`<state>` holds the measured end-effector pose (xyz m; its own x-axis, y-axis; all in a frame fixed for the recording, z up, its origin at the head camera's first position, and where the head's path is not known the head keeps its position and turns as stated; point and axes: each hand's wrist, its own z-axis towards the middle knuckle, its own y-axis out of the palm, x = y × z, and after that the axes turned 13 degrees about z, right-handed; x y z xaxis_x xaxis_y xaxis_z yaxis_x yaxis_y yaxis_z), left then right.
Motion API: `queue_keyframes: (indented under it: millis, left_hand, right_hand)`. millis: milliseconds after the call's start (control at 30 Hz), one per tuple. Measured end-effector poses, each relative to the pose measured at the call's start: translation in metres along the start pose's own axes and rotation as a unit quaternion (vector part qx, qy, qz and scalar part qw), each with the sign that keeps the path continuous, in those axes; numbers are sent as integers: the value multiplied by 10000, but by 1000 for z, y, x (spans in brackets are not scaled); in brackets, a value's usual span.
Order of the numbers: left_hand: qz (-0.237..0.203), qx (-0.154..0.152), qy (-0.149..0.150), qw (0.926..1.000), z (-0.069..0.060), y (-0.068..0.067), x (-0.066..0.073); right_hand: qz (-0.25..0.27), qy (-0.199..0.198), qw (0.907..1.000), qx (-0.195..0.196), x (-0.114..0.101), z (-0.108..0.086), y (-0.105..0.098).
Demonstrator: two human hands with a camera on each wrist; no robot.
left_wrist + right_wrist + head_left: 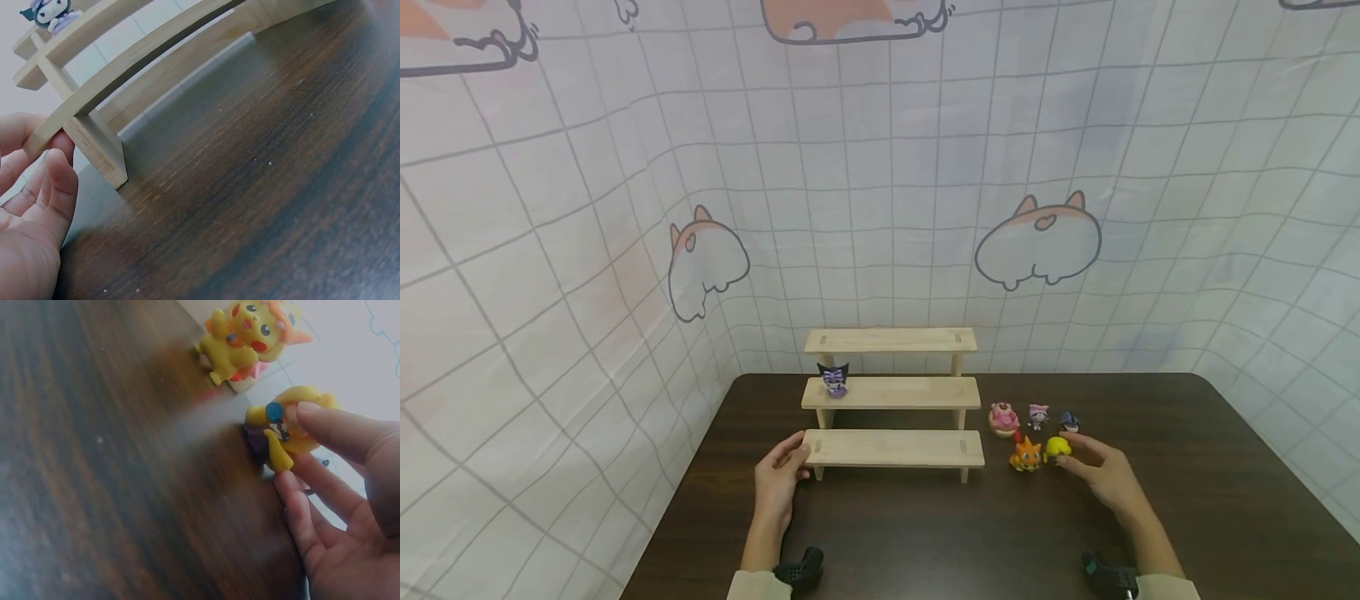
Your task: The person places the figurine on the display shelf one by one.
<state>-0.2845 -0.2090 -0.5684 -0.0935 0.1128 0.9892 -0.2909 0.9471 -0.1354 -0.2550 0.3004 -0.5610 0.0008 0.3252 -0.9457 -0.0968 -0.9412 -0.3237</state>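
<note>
The right hand (1097, 473) pinches a yellow figurine (1058, 447) between thumb and fingers, low over the counter (962, 533); whether it touches the surface is unclear. Just left of this hand sits an orange figurine (1026, 456); beyond its fingertips, a dark blue figurine (1070, 423). The left hand (777, 473) grips the near left end of a wooden stand (895, 448); beyond it, a black-eared figurine (834, 383) occupies the middle step.

grey-gridded white sheeting (865, 133), slightly rippled and printed with cartoon animals (1037, 246), hangs behind and on both sides of a dark wood-grain table (955, 529) with rounded far corners, under soft light.
</note>
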Motion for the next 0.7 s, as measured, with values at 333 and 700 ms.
queue_keyframes:
  millis: [333, 700]
  left_hand:
    - [-85, -111, -71, 9999, 0, 0, 0]
    - [-13, -106, 24, 9999, 3, -1, -3]
  right_hand:
    - [-44, -134, 9999, 27, -4, -1, 3]
    - [-97, -346, 9993, 117, -3, 0, 4]
